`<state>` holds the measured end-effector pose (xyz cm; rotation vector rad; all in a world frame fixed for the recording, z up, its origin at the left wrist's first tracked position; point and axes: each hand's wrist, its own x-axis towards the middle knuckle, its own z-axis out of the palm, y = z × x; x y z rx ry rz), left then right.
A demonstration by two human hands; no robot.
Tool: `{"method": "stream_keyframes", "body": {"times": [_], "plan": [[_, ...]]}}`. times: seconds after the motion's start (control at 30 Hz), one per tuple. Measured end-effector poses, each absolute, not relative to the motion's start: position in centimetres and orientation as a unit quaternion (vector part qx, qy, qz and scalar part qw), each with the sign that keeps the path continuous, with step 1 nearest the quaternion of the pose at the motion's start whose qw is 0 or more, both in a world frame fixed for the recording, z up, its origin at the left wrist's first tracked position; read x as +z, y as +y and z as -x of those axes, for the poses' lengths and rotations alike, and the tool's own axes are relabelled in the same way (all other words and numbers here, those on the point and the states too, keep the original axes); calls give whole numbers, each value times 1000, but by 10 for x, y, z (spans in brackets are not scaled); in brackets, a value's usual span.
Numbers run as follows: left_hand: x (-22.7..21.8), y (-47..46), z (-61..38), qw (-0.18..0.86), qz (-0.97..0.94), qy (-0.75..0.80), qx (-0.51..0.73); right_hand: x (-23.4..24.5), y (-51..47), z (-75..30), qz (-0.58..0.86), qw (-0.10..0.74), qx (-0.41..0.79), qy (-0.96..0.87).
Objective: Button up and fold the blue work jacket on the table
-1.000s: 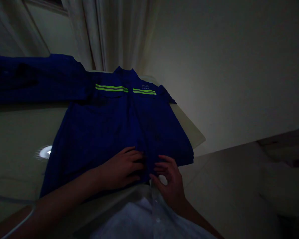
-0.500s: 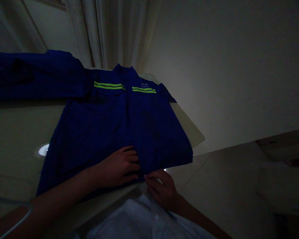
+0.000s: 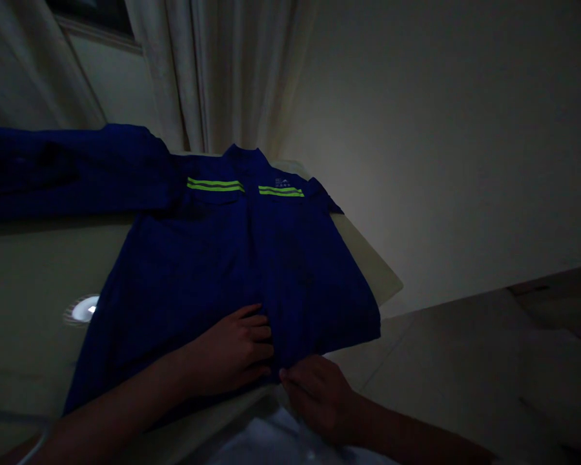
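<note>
From my remote seat, the main change from the last frame is at the right hand (image 3: pixel 319 397): it now sits lower and nearer the person's body, its fingers (image 3: pixel 290 378) closed on the bottom edge of the navy work jacket (image 3: pixel 213 290) rather than spread beneath it, so it looks to be pinching the cloth. The whole view has also tipped a little, so the jacket sits lower in the frame and more of the curtain (image 3: pixel 232 77) shows above it. The left hand (image 3: pixel 230 349) has not changed its grip: it stays open and flat on the jacket's front, fingers pointing toward the centre opening, with nothing clenched. The jacket lies face up on the pale counter (image 3: pixel 363 258), its collar (image 3: pixel 244 155) toward the curtain and one sleeve (image 3: pixel 68 171) stretched out sideways past the counter's far side. Yellow-green reflective stripes (image 3: pixel 215 186) cross the chest on both sides of the opening. Above the stripe on the right-hand side of the picture there is a small printed logo (image 3: pixel 281 181), but it is too small and dim for me to read. No other writing is legible from here.
</note>
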<state>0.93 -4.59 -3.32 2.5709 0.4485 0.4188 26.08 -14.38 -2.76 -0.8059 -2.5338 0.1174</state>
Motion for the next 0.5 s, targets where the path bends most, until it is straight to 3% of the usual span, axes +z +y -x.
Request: {"method": "stream_keyframes", "body": {"times": [0.3, 0.5], "plan": [[-37, -49, -10, 265, -934, 179, 160, -21, -137, -259, 288, 141, 61, -945], [-42, -51, -8, 253, -933, 191, 170, -14, -37, -255, 275, 243, 41, -929]]}}
